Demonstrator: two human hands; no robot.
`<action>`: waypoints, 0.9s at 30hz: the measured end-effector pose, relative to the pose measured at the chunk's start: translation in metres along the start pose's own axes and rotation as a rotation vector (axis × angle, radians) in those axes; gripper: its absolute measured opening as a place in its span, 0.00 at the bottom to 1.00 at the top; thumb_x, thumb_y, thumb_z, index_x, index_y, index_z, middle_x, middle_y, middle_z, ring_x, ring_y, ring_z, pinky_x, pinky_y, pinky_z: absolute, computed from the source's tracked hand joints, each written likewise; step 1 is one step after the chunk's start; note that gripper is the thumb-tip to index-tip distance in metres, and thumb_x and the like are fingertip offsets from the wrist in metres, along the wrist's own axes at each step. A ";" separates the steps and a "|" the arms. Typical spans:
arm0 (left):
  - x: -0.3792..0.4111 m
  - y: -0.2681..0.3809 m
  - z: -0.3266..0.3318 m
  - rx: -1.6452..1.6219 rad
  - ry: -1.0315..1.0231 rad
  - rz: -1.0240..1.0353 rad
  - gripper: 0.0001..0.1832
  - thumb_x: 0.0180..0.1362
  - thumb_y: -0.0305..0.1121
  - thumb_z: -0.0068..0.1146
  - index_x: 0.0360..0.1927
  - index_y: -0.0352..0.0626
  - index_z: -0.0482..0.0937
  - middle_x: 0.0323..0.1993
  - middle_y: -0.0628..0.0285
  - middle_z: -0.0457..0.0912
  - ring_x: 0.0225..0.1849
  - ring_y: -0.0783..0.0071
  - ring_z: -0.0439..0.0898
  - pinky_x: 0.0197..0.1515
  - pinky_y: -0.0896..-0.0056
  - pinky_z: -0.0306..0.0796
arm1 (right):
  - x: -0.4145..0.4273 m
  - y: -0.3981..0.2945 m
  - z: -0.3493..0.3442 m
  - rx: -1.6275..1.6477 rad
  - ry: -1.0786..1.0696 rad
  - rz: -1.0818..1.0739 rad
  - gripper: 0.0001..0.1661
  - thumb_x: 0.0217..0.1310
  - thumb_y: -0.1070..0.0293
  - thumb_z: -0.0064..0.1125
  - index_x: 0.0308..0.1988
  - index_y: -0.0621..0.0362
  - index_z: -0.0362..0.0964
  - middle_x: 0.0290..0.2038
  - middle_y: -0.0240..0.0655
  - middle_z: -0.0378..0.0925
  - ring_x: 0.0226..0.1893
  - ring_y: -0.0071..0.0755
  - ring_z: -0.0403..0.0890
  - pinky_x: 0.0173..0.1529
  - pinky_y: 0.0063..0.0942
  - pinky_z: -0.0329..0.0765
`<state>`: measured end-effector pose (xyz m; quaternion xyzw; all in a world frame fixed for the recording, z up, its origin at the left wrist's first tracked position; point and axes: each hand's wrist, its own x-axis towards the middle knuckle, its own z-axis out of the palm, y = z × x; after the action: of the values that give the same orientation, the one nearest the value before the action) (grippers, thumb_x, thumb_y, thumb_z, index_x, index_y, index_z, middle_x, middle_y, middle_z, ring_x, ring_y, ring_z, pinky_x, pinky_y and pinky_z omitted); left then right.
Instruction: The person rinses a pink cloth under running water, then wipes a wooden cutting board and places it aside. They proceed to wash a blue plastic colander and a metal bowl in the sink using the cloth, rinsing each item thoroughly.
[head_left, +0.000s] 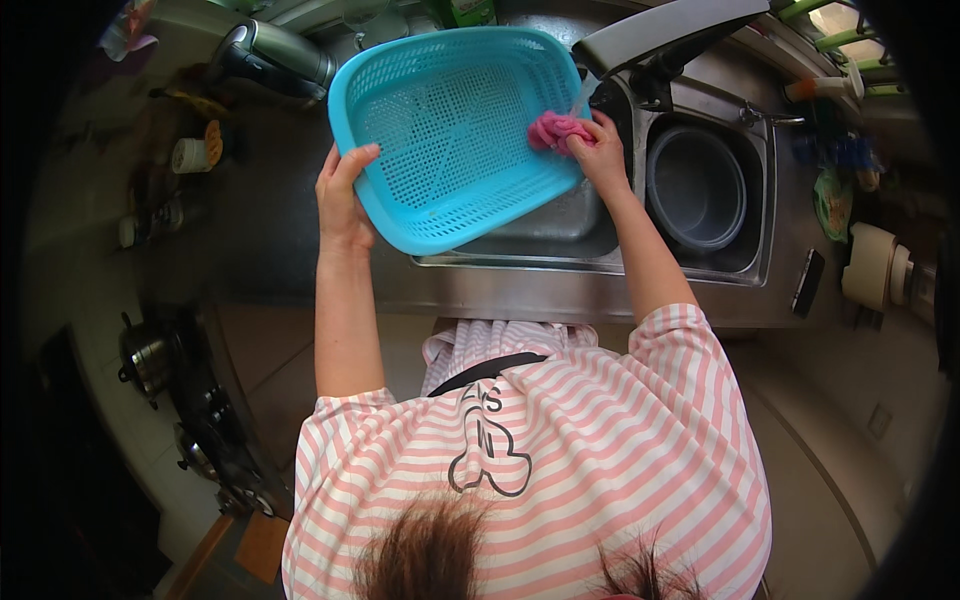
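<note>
My left hand (345, 191) grips the left rim of a light blue plastic basket (450, 135) with a perforated bottom and slotted walls. The basket is tilted above the left sink basin (551, 225), partly over the steel counter. At the basket's right end, my right hand (600, 150) holds a bunched pink cloth (555, 133) against the inner wall. Some right fingers are hidden behind the cloth and rim. Water (585, 96) runs from the faucet (660, 37) down beside the cloth. The basket appears to hold nothing but the cloth.
A round grey tub (697, 187) sits in the right basin. On the counter are an electric kettle (274, 64) at the back left, a phone (808, 283) at the right edge, and a cream appliance (870, 266) beyond it. A pot (146, 356) stands on the stove at far left.
</note>
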<state>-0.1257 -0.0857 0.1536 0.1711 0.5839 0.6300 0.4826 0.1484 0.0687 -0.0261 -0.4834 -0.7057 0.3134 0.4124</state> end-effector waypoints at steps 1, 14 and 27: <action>-0.001 0.004 -0.002 -0.120 -0.021 0.012 0.30 0.56 0.33 0.54 0.61 0.33 0.63 0.53 0.47 0.72 0.54 0.57 0.74 0.58 0.56 0.70 | -0.007 0.003 0.003 0.064 -0.043 0.100 0.13 0.45 0.64 0.61 0.35 0.52 0.80 0.41 0.40 0.77 0.39 0.41 0.77 0.45 0.33 0.74; -0.057 -0.162 0.052 -0.153 0.136 0.001 0.44 0.42 0.19 0.63 0.65 0.48 0.56 0.58 0.61 0.64 0.58 0.67 0.65 0.62 0.62 0.59 | -0.091 -0.073 0.009 0.222 0.090 0.278 0.12 0.47 0.71 0.57 0.35 0.60 0.78 0.35 0.40 0.77 0.35 0.40 0.77 0.42 0.33 0.74; -0.066 -0.093 0.008 0.007 -0.082 -0.588 0.29 0.47 0.37 0.54 0.55 0.39 0.69 0.49 0.55 0.75 0.51 0.58 0.76 0.53 0.44 0.71 | -0.003 -0.017 -0.047 0.496 -0.304 0.335 0.12 0.61 0.72 0.49 0.43 0.60 0.74 0.35 0.26 0.76 0.37 0.17 0.72 0.44 0.17 0.71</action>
<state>-0.0500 -0.1481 0.0952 0.0217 0.5906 0.4537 0.6670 0.1832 0.0627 0.0090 -0.4251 -0.5721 0.6077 0.3502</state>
